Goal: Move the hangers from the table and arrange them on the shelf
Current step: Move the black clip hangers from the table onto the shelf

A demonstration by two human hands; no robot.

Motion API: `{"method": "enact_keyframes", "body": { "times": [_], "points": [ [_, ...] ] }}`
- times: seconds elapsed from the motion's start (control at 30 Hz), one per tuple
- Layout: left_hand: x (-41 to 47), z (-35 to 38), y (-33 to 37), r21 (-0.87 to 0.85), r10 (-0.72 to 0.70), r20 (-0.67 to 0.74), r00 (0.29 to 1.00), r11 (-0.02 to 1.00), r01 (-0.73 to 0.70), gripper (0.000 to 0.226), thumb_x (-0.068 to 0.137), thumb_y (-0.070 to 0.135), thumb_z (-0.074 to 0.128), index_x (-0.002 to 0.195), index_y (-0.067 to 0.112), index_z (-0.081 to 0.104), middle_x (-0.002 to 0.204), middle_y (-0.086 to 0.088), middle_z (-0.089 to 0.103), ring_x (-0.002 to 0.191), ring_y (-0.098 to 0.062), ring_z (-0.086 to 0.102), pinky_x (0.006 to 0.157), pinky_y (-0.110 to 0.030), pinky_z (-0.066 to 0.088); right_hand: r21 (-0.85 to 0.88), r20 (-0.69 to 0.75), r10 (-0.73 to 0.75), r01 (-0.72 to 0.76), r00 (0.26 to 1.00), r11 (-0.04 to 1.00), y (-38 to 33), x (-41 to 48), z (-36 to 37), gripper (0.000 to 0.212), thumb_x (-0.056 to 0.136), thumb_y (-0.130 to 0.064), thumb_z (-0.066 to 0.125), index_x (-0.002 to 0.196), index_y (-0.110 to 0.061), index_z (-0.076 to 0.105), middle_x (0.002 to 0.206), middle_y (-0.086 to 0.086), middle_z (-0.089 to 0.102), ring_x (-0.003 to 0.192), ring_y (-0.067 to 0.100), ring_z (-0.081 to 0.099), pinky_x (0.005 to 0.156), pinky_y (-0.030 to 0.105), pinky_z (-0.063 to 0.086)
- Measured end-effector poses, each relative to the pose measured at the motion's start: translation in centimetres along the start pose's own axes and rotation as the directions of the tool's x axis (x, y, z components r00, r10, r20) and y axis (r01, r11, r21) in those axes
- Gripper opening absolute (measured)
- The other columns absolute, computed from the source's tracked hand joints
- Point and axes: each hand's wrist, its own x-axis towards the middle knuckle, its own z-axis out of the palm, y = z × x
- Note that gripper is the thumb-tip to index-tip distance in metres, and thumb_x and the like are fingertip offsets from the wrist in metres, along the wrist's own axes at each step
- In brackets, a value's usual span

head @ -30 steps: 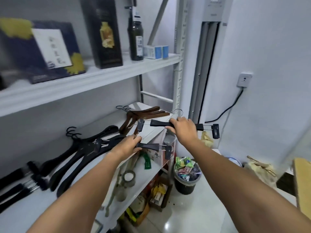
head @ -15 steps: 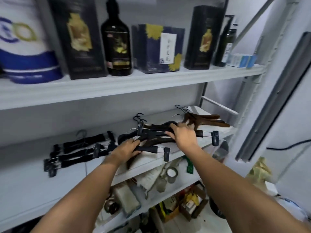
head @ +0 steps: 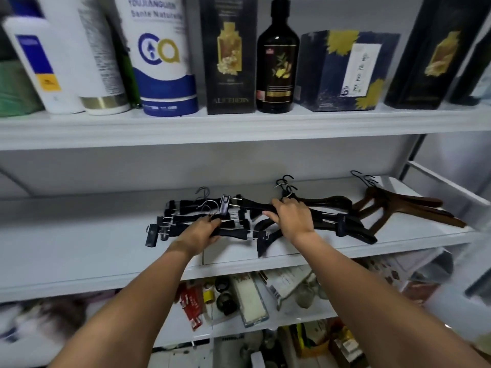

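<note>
We have both hands over the middle shelf (head: 79, 243). Our left hand (head: 198, 233) is curled around the bar of a black clip hanger (head: 233, 233), near the shelf's front edge, its clips sticking out to either side of the fist. Our right hand (head: 291, 217) is closed over a second clip hanger (head: 329, 217), above the black hangers (head: 358, 233) lying there. More clip hangers (head: 186, 208) lie stacked just behind the left fingers; brown hangers (head: 409, 208) lie to the right. The upper shelf (head: 239, 126) holds bottles (head: 276, 57) and boxes (head: 228, 54).
</note>
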Motion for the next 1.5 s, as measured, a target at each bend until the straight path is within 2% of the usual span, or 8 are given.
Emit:
{"method": "enact_keyframes", "body": {
  "times": [0.1, 0.27, 0.47, 0.67, 0.93, 1.2, 1.4, 1.5],
  "points": [
    [-0.8, 0.7, -0.8, -0.009, -0.042, 0.011, 0.999, 0.999, 0.042, 0.036, 0.094, 0.024, 0.052, 0.127, 0.011, 0.047, 0.119, -0.015, 0.05, 0.107, -0.03, 0.052, 0.091, -0.037, 0.045, 0.008, -0.006, -0.037, 0.037, 0.999, 0.999, -0.8, 0.3, 1.0, 0.048, 0.095, -0.053, 0.038, 0.122, -0.017, 0.055, 0.107, 0.009, 0.064, 0.106, 0.027, 0.057, 0.083, 0.033, 0.042],
    [-1.5, 2.2, -2.2, -0.032, -0.086, 0.036, 0.996, 0.996, 0.087, 0.027, 0.092, 0.02, 0.054, 0.116, 0.008, 0.049, 0.113, -0.015, 0.051, 0.101, -0.029, 0.052, 0.087, -0.035, 0.044, 0.022, 0.006, -0.06, 0.059, 0.998, 0.998, -1.8, 1.1, 2.2, 0.046, 0.096, -0.051, 0.04, 0.124, -0.017, 0.055, 0.108, 0.01, 0.064, 0.106, 0.027, 0.057, 0.084, 0.034, 0.043],
    [-0.4, 3.1, -5.0, -0.038, -0.137, 0.063, 0.989, 0.99, 0.139, 0.03, 0.092, 0.02, 0.053, 0.12, 0.007, 0.047, 0.115, -0.017, 0.049, 0.106, -0.032, 0.05, 0.088, -0.037, 0.044, -0.033, 0.027, -0.073, 0.073, 0.997, 0.997, -3.4, 3.6, 3.1, 0.048, 0.096, -0.054, 0.034, 0.123, -0.019, 0.054, 0.102, 0.006, 0.062, 0.097, 0.023, 0.06, 0.077, 0.03, 0.043],
    [2.7, 4.2, -6.9, -0.052, -0.113, 0.096, 0.989, 0.992, 0.118, 0.036, 0.094, 0.023, 0.051, 0.128, 0.012, 0.043, 0.122, -0.014, 0.048, 0.113, -0.03, 0.049, 0.092, -0.04, 0.045, -0.043, 0.077, -0.027, 0.031, 0.997, 0.999, -5.1, 6.5, 4.6, 0.048, 0.098, -0.052, 0.033, 0.124, -0.015, 0.051, 0.104, 0.009, 0.061, 0.098, 0.025, 0.059, 0.077, 0.031, 0.044],
    [6.3, 7.2, -8.4, -0.114, -0.089, 0.13, 0.988, 0.988, 0.104, 0.041, 0.095, 0.033, 0.047, 0.133, 0.021, 0.042, 0.127, -0.008, 0.047, 0.112, -0.026, 0.052, 0.093, -0.036, 0.046, -0.03, 0.083, -0.019, 0.021, 0.996, 0.999, -5.6, 9.3, 8.1, 0.049, 0.097, -0.053, 0.033, 0.126, -0.017, 0.049, 0.103, 0.009, 0.061, 0.095, 0.025, 0.059, 0.075, 0.031, 0.043],
    [7.8, 7.8, -9.1, -0.114, -0.039, 0.099, 0.994, 0.992, 0.051, 0.043, 0.097, 0.035, 0.045, 0.136, 0.018, 0.04, 0.128, -0.01, 0.045, 0.119, -0.027, 0.046, 0.093, -0.038, 0.045, -0.015, 0.08, -0.044, 0.046, 0.996, 0.999, -7.1, 11.2, 10.2, 0.048, 0.097, -0.051, 0.036, 0.123, -0.015, 0.053, 0.103, 0.01, 0.062, 0.096, 0.026, 0.059, 0.077, 0.032, 0.043],
    [8.0, 7.9, -9.4, -0.089, -0.084, 0.09, 0.992, 0.992, 0.092, 0.045, 0.096, 0.039, 0.046, 0.133, 0.014, 0.04, 0.126, -0.009, 0.047, 0.119, -0.026, 0.043, 0.094, -0.038, 0.044, 0.07, 0.032, -0.082, 0.079, 0.996, 0.994, -8.0, 11.8, 10.8, 0.045, 0.093, -0.048, 0.049, 0.115, -0.01, 0.061, 0.091, 0.015, 0.065, 0.086, 0.031, 0.062, 0.071, 0.033, 0.044],
    [7.8, 8.0, -9.3, -0.091, -0.111, 0.091, 0.99, 0.989, 0.119, 0.046, 0.096, 0.04, 0.045, 0.134, 0.013, 0.039, 0.127, -0.01, 0.047, 0.121, -0.026, 0.043, 0.095, -0.038, 0.044, 0.08, 0.01, -0.099, 0.098, 0.995, 0.992, -8.3, 11.7, 10.8, 0.045, 0.094, -0.048, 0.048, 0.114, -0.01, 0.061, 0.091, 0.014, 0.065, 0.084, 0.03, 0.062, 0.07, 0.032, 0.044]
  ]
}}
